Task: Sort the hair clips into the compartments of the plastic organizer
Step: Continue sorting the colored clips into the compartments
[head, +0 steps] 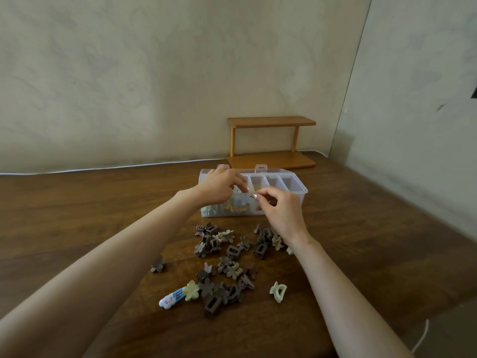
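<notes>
Nearest: blue-white snap clip (171,299), glossy and flat, touching a cream flower clip (191,293). Boxy brown claw clip (212,305) just beside them. A cream claw clip (278,291) lies apart to the right. The matte brown clip pile (227,254) has flower and rectangular shapes plus toothed jaws, loose on the dark wood-grain table (103,202).

Right hand (280,205) is narrow, thumb and forefinger pinching a small pale piece (251,191), likely a clip, over the organizer's front rim. Left hand (219,188) is curled over the left compartments. Can't tell if it grips anything.

Step looks like dropping it in. Best to hold it over the matching compartment, clear of the dividers, and release low so the light plastic doesn't bounce out.

Clear plastic organizer (296,192): colourful clips fill the left end, right compartments look empty. Lots remain unsorted. Smooth wooden two-tier shelf (271,140) stands behind.
</notes>
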### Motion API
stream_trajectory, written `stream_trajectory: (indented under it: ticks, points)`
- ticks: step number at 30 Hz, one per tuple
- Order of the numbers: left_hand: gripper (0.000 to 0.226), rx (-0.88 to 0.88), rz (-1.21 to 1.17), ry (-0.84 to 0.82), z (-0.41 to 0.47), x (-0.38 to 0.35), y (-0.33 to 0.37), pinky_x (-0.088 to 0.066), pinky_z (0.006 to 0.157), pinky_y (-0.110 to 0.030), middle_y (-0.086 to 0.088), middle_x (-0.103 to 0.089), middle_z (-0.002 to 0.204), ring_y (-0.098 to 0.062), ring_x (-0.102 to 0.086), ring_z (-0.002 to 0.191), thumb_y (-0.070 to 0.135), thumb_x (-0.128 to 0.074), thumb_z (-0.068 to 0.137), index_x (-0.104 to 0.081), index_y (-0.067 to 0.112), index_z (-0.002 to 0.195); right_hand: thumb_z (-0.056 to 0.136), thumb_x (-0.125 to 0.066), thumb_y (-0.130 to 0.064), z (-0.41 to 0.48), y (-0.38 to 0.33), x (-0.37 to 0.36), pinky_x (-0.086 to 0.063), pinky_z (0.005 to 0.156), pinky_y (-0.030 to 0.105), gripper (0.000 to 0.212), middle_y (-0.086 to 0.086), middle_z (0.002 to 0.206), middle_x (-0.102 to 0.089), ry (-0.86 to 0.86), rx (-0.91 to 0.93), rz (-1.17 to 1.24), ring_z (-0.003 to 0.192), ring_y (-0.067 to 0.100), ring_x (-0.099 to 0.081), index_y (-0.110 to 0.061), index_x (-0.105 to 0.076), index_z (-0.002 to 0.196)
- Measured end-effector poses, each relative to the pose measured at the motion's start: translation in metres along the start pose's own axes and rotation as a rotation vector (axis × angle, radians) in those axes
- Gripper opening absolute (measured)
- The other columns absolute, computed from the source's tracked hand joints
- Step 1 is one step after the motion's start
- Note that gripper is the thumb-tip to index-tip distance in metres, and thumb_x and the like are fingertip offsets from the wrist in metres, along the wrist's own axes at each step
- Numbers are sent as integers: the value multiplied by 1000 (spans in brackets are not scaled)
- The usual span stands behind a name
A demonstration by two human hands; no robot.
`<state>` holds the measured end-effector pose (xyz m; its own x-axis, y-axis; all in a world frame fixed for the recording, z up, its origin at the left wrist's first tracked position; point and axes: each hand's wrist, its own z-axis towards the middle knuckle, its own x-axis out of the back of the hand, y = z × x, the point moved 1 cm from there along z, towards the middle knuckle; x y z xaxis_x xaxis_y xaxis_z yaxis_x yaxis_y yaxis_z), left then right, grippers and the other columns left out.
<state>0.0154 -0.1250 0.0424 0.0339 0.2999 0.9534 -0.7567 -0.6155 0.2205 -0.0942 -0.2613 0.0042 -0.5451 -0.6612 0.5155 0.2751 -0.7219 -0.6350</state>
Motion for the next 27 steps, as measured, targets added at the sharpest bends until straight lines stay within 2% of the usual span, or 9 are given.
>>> stream_trajectory:
  ticks: [2, 5, 10, 13, 16, 18, 20, 23, 27]
  points:
    - [49, -7, 27, 57, -5, 2, 0, -28, 98, -36, 4, -47, 126, -19, -32, 120, -4, -37, 87, -64, 29, 110, 91, -61, -18, 0, 0, -1, -55, 71, 29, 13, -3, 82, -68, 1, 5, -7, 77, 10, -64, -14, -71, 97]
    - [49, -7, 36, 154, -11, 8, -1, -31, 95, -36, 2, -47, 120, -20, -35, 117, -6, -36, 85, -64, 27, 107, 90, -61, -19, 1, 1, -1, -55, 73, 29, 14, -2, 86, -69, 1, 8, -19, 81, 11, -64, -13, -71, 100]
    - [35, 37, 88, -13, -12, 6, 7, -24, 99, -37, 2, -43, 126, -20, -30, 118, 21, -32, 95, -60, 27, 115, 91, -61, -20, 0, 1, -2, -54, 70, 26, 13, -6, 82, -67, 4, 4, -19, 78, 8, -63, -16, -71, 97]
    - [35, 80, 21, -31, -12, 2, 14, -20, 101, -35, 2, -37, 122, -19, -27, 120, 37, -33, 98, -55, 21, 119, 91, -60, -20, 0, 2, -2, -54, 71, 25, 13, -7, 83, -67, -2, -5, -17, 78, 6, -62, -16, -71, 97]
    - [39, 95, -7, 61, -13, 1, 13, -20, 100, -34, 1, -35, 126, -19, -26, 123, 42, -32, 97, -52, 20, 121, 91, -60, -21, 1, 2, -1, -54, 70, 25, 13, -6, 83, -68, -3, -3, -20, 78, 6, -63, -16, -71, 97]
    - [37, 73, 1, 133, -13, 3, 7, -21, 98, -35, 0, -38, 126, -20, -28, 120, 42, -30, 97, -61, 25, 110, 91, -60, -21, 1, 1, -1, -54, 69, 25, 13, -5, 82, -68, 4, 0, -20, 77, 8, -63, -16, -71, 96]
    - [38, 78, 3, 118, -16, 4, 2, -21, 96, -35, 1, -39, 123, -20, -28, 118, 44, -30, 96, -64, 29, 103, 91, -60, -21, 1, 0, 0, -53, 70, 24, 13, -5, 82, -68, 5, 4, -18, 78, 8, -64, -15, -71, 96]
    - [41, 37, 56, 130, -27, 5, -4, -23, 94, -33, 2, -38, 125, -18, -28, 117, 55, -35, 90, -59, 28, 109, 91, -59, -21, 1, -1, 0, -54, 71, 25, 14, -4, 83, -68, -6, 7, -8, 79, 9, -64, -15, -71, 98]
    - [60, -30, 5, 289, -63, 11, -8, -24, 89, -28, 3, -39, 124, -13, -31, 114, 66, -26, 74, -55, 29, 112, 91, -60, -21, 1, -3, 0, -55, 75, 29, 15, -2, 87, -69, -12, 8, -8, 83, 11, -64, -14, -71, 100]
